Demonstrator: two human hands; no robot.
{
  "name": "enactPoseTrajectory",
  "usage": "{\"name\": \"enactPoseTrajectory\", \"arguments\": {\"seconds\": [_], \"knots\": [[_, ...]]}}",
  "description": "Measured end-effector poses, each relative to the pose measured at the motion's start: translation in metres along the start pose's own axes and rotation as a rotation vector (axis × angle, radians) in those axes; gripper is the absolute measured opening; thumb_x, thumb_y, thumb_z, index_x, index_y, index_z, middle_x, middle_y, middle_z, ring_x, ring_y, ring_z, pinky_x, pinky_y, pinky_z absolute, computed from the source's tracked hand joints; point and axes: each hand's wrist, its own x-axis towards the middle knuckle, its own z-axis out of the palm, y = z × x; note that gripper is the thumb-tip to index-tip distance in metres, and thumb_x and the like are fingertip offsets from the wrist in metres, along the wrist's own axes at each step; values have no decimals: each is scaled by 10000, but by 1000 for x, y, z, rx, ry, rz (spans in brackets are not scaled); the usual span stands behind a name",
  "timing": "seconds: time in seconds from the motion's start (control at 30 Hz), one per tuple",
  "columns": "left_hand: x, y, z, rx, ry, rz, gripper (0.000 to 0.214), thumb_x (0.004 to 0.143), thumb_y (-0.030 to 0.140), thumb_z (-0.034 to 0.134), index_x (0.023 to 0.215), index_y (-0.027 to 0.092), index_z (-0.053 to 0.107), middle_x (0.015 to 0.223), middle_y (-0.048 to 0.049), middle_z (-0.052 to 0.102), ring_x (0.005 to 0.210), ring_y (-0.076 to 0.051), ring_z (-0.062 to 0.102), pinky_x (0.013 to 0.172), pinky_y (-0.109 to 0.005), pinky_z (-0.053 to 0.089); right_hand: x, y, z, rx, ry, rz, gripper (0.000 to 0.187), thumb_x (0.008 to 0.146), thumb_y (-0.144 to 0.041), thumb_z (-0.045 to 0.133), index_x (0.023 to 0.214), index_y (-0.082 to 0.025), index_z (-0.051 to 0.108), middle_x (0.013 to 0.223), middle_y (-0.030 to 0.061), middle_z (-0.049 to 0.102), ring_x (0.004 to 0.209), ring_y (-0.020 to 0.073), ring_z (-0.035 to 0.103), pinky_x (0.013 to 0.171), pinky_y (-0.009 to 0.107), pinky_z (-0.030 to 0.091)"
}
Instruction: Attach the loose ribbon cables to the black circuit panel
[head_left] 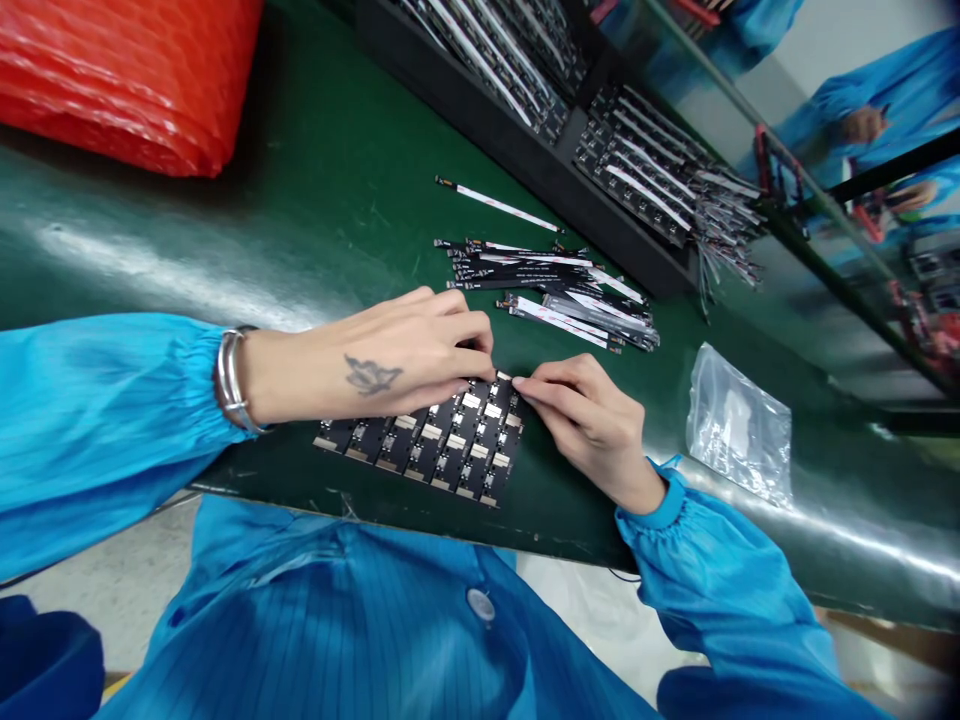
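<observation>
A black circuit board panel (455, 441), with rows of small silvery parts, lies on the green bench near its front edge. My left hand (405, 355) reaches across its upper left part, fingers bent down and tips on the panel's upper edge. That hand covers much of the panel's left side. At the upper right corner, my right hand (581, 415) has thumb and forefinger pinched together, touching the edge. Whatever lies between those fingertips is too small to make out. Just beyond my hands is a loose pile of thin black and white flex cable strips (540, 275).
One strip (499, 204) lies apart behind the pile. A black tray (480, 125) full of similar strips stands at the back. Red bubble wrap (120, 80) sits at the far left, a clear plastic bag (739, 425) at right. Co-workers in blue sleeves (892, 85) appear beyond a glass panel.
</observation>
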Motion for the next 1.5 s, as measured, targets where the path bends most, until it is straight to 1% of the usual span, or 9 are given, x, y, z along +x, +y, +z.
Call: {"name": "enactPoseTrajectory", "arguments": {"seconds": [0.23, 0.4, 0.6, 0.7, 0.83, 0.93, 1.23, 1.37, 1.5], "knots": [[0, 0, 1, -18, 8, -5, 284, 1008, 314, 385, 1152, 239, 618, 1202, -48, 564, 1035, -198, 497, 785, -340, 349, 0, 0, -3, -57, -69, -31, 269, 842, 32, 593, 1072, -104, 623, 994, 104, 618, 909, 168, 527, 744, 317, 488], [0, 0, -1, -31, 6, -1, 264, 1001, 303, 394, 1111, 224, 621, 1184, -48, 571, 998, -193, 498, 775, -339, 348, 2, -2, -12, -121, -220, -52, 285, 873, 23, 539, 1127, -96, 588, 1055, 95, 612, 921, 177, 500, 721, 325, 488], [2, 1, -3, -35, -3, 1, 262, 1001, 294, 395, 1115, 220, 619, 1168, -45, 574, 977, -186, 500, 776, -333, 349, 12, -6, -21, -178, -338, -80, 213, 894, 0, 504, 1068, -78, 599, 1057, 94, 615, 900, 183, 472, 693, 328, 480], [3, 1, -2, -7, 7, 7, 250, 998, 293, 414, 1123, 216, 616, 1160, -39, 571, 1002, -186, 497, 773, -326, 349, 11, -4, -16, -128, -300, -49, 206, 898, -7, 504, 1057, -82, 611, 1037, 92, 611, 902, 176, 487, 709, 320, 480], [3, 2, -3, 34, -7, 18, 253, 993, 273, 424, 1137, 200, 618, 1161, -45, 565, 1015, -191, 488, 787, -325, 354, 5, 4, -7, 134, -121, 80, 192, 913, -47, 549, 1056, -127, 649, 996, 64, 601, 927, 129, 558, 781, 268, 489], [4, 4, -6, 48, -34, 13, 259, 985, 262, 437, 1153, 189, 620, 1178, -55, 561, 1013, -199, 484, 788, -325, 354, 3, 8, -5, 204, -87, 130, 210, 908, -65, 575, 1071, -161, 665, 993, 49, 600, 938, 111, 578, 804, 246, 488], [4, 6, -7, 37, -27, 5, 269, 985, 250, 437, 1167, 190, 626, 1169, -51, 570, 1005, -197, 479, 784, -324, 351, 1, 4, -10, -63, -175, -66, 308, 929, -20, 444, 1179, -134, 585, 1044, 104, 584, 943, 168, 518, 741, 302, 489], [5, 4, -8, 36, -37, 15, 262, 989, 268, 445, 1168, 207, 626, 1168, -37, 580, 1006, -187, 486, 797, -321, 367, 1, 1, -11, -157, -249, -88, 311, 910, -4, 413, 1153, -96, 585, 1041, 119, 580, 926, 193, 490, 645, 295, 462], [18, -8, -23, 49, -31, -14, 298, 1016, 273, 377, 1125, 165, 633, 1109, -62, 603, 995, -164, 523, 862, -295, 405, 0, 5, -7, -94, -193, -68, 284, 920, -34, 445, 1134, -118, 612, 1047, 100, 576, 924, 176, 511, 653, 275, 461]]}}
